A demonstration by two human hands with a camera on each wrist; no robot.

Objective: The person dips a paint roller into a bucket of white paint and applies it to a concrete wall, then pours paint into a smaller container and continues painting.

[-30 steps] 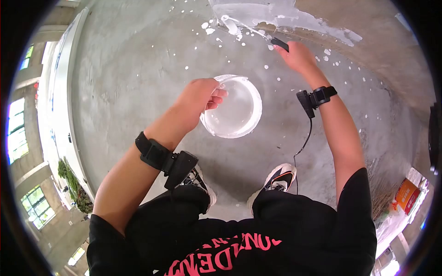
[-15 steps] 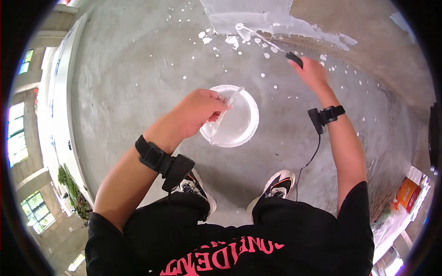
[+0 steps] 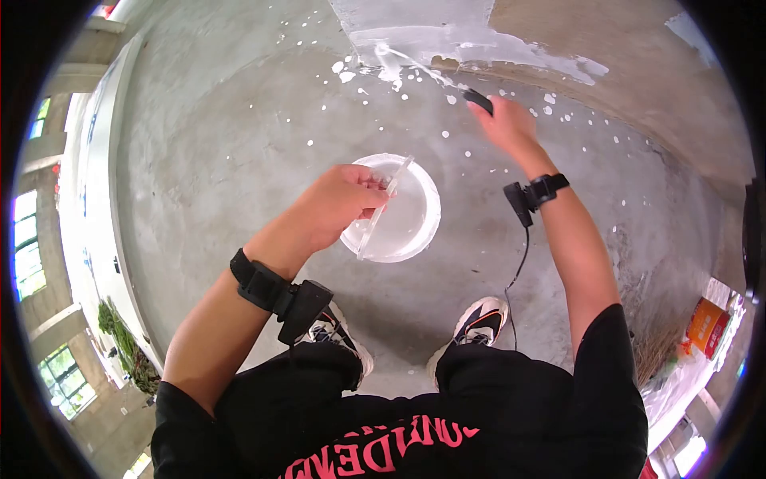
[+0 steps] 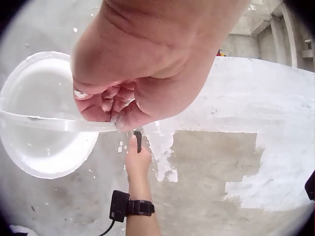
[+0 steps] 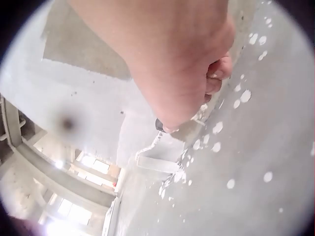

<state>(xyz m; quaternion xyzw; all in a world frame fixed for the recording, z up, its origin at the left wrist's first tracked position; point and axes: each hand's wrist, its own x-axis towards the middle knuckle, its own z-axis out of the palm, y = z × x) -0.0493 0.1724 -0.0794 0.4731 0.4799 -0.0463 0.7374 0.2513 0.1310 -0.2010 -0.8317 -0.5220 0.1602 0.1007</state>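
Note:
My left hand (image 3: 343, 203) pinches the pale plastic handle (image 3: 369, 235) of a white bucket (image 3: 434, 215). In the left wrist view that handle (image 4: 64, 124) runs as a flat strip from the bucket (image 4: 37, 169) to the fingertips. White paint smears mark those fingers. My right hand (image 3: 511, 128) grips the black grip (image 3: 479, 101) of a paint roller, its arm stretched forward. At the far end of the frame, the white roller sleeve (image 5: 158, 164) lies against the foot of the wall, beside fresh white paint (image 3: 431, 40).
Bare grey-brown wall (image 3: 590, 32) continues right of the painted part. White drips (image 3: 345, 77) spot the concrete floor (image 3: 215, 160). My shoes (image 3: 483, 319) stand behind the bucket. Far right lie an orange and red bag (image 3: 706, 327) and dry twigs (image 3: 654, 355); greenery (image 3: 124, 343) hangs at the left.
The roller went right along the wall's foot, then back left with the right hand. The left hand and bucket have shifted slightly towards me, and the bucket handle now stands across the opening.

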